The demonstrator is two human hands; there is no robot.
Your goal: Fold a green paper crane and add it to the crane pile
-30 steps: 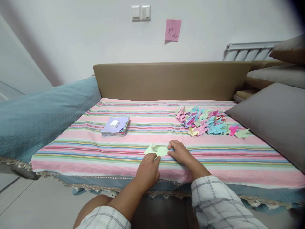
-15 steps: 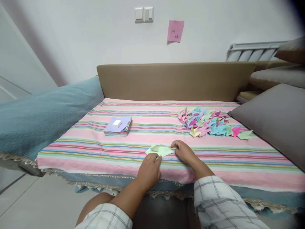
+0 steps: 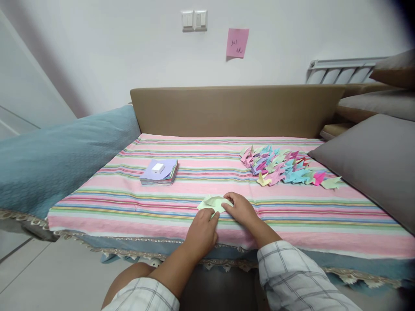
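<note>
Your right hand [image 3: 241, 210] had slid left since the earlier frame, onto the pale green paper [image 3: 212, 202] it had only touched at the tip.

Head view: the partly folded paper lay just below centre of the frame on the striped cloth [image 3: 129, 203], near its front edge. Your right fingers were spread flat over its right end, pressing, not gripping. Your left hand [image 3: 202, 231] had curled fingers pinning its near left corner. Right of centre lay a pile of folded paper cranes [image 3: 282, 168]; left of centre, a stack of paper sheets [image 3: 159, 172].
</note>
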